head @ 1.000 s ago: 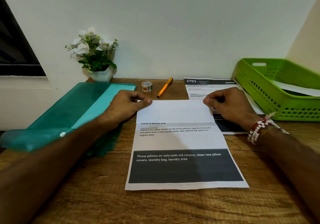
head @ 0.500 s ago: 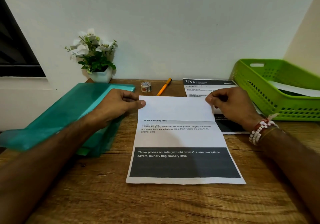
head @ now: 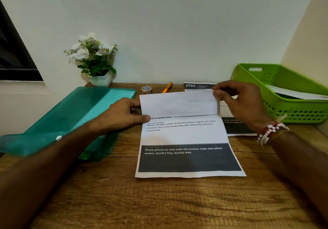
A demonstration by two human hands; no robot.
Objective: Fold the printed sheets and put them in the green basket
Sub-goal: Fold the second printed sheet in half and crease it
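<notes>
A printed sheet (head: 184,134) lies on the wooden desk (head: 159,202) in front of me, its top part folded over toward me with the blank back showing. My left hand (head: 124,114) pinches the left edge of that folded flap. My right hand (head: 241,103) pinches the flap's upper right corner and lifts it off the desk. A second printed sheet (head: 236,127) lies behind, partly hidden by the first and by my right hand. The green basket (head: 284,108) stands at the right with white paper inside.
A teal plastic folder (head: 67,118) lies at the left under my left forearm. At the back by the wall stand a white flower pot (head: 101,79), a small tape roll (head: 146,90) and an orange pen (head: 167,87). A wall corner closes the right side.
The folded flap has risen from the desk and come further toward me, covering more of the printed text. Both hands moved with it, the right one upward.
</notes>
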